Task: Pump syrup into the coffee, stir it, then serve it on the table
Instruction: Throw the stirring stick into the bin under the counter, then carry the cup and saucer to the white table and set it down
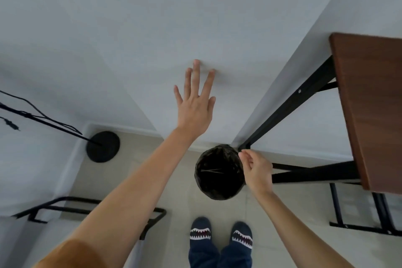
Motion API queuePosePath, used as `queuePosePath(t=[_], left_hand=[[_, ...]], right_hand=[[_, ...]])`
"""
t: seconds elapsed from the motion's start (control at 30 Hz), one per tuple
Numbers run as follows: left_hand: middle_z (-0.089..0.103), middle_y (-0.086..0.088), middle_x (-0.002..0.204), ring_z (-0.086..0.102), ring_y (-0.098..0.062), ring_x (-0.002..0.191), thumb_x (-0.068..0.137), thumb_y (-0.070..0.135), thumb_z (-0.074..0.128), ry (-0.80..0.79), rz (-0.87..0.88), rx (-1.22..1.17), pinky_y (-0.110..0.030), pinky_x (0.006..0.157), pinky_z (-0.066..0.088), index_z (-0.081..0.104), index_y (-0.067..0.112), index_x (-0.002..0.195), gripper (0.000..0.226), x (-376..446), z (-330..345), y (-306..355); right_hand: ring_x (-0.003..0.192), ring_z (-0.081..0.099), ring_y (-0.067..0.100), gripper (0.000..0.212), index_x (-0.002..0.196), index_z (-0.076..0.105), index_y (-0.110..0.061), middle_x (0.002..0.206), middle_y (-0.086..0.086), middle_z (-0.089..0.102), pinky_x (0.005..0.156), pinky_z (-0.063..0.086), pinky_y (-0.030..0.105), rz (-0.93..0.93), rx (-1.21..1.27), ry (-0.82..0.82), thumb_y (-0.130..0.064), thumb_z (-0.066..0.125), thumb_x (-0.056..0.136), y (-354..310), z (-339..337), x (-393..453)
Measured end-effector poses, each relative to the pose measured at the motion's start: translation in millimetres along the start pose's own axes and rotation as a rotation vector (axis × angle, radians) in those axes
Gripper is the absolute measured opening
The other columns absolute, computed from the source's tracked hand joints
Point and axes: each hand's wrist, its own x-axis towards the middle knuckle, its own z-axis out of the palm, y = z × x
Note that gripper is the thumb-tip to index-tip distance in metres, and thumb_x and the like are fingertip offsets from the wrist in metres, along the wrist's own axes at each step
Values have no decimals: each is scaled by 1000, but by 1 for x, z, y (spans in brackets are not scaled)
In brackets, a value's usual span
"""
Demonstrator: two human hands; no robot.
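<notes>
**Hands over a bin, one palm to the wall**

At far left, thin black cables [32,113] slant down across the pale grey wall [108,28] to a round black disc-shaped stand base [103,146] on the beige tiled floor [174,198]. Below it, near the bottom-left corner, a black metal tube frame [65,209] juts out from a grey surface.

The person's bare left arm reaches up and forward from the lower left. The left hand [195,106] is flat, its fingers [196,74] spread wide and empty, the tips at or against the wall; whether they truly touch cannot be told.

At bottom centre stand two navy slippers printed with white shark teeth [220,231], with dark blue trouser legs above them in the frame.

Just ahead of the feet sits a round bin lined with a black plastic bag [217,172], in the floor corner where two walls meet. A thin pale stick [212,171] lies inside it.

The right hand [257,169] hovers over the bin's right rim, fingers curled inward, thumb and forefinger drawn close together. Nothing can be made out between them.

To the right stands a table with a reddish-brown wooden top [369,104] on black metal legs [289,106], set against the wall. Its visible surface is bare; the coffee and the syrup are out of view.
</notes>
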Motion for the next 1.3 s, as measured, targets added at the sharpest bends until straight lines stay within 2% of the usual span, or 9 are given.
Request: queuePosePath(t=[0.23, 0.37, 0.47, 0.67, 0.8, 0.9, 1.03, 1.17, 1.3], left_hand=[[-16, -5, 172, -9, -33, 159, 110, 30, 35, -120, -53, -38, -69, 123, 5, 3, 23, 163, 63, -11, -41, 15], [3, -5, 173, 1, -29, 160, 109, 35, 36, -52, -10, -173, -64, 125, 5, 14, 20, 163, 60, -17, -84, 47], [22, -10, 170, 16, -31, 158, 107, 30, 44, 31, 127, -274, -61, 125, 16, 29, 14, 159, 56, -18, -110, 88], [39, -13, 161, 32, -30, 152, 103, 37, 47, -34, 395, -414, -39, 124, 22, 40, 6, 153, 59, -38, -123, 210], [26, -5, 168, 21, -25, 157, 105, 46, 43, -185, 454, -372, -47, 128, 18, 34, 19, 157, 60, -55, -86, 283], [16, -3, 171, 9, -23, 160, 106, 48, 38, -286, 377, -237, -55, 128, 9, 25, 26, 159, 59, -61, -49, 327], [9, -9, 172, 0, -28, 160, 103, 59, 33, -366, 233, -112, -61, 126, 1, 17, 28, 161, 67, -61, -10, 374], [2, -8, 173, -9, -31, 160, 101, 65, 29, -356, 132, -8, -63, 123, -7, 9, 30, 162, 73, -62, 12, 402], [3, 1, 174, -10, -30, 160, 101, 65, 30, -329, 104, 35, -66, 122, -9, 6, 33, 162, 73, -66, 15, 412]], right_hand=[[92, 65, 13, 28, 117, 67, -9, 101, 2, 68, 89, 55, 29, -116, 49, 115, -25, 54, 99, -76, -65, -10], [88, 67, 12, 24, 114, 70, -8, 106, 7, 71, 80, 46, 10, -353, 43, 258, -22, 59, 97, -133, -123, -19], [83, 67, 10, 20, 108, 72, -6, 100, 7, 72, 77, 51, 16, -503, 53, 373, -19, 62, 95, -156, -180, -32], [78, 61, -3, 16, 106, 72, -10, 91, -1, 71, 67, 46, 7, -494, 27, 687, -15, 64, 94, -117, -297, -70], [76, 61, 0, 10, 99, 73, -11, 87, -6, 70, 63, 48, 13, -323, 13, 917, -11, 65, 92, -49, -343, -90], [80, 63, 18, 13, 104, 70, -15, 86, -7, 66, 69, 52, 29, -91, 59, 867, -17, 60, 95, 6, -368, -86], [111, 54, 26, 26, 120, 63, -15, 110, 1, 63, 87, 42, 33, 104, -5, 620, -25, 55, 97, 65, -395, -52], [131, 39, 27, 39, 132, 57, -23, 137, 3, 54, 106, 32, 46, 124, -191, 478, -39, 51, 97, 91, -402, -22], [132, 39, 36, 41, 132, 59, -27, 138, 9, 55, 105, 30, 53, 64, -347, 478, -41, 55, 94, 102, -396, -18]])
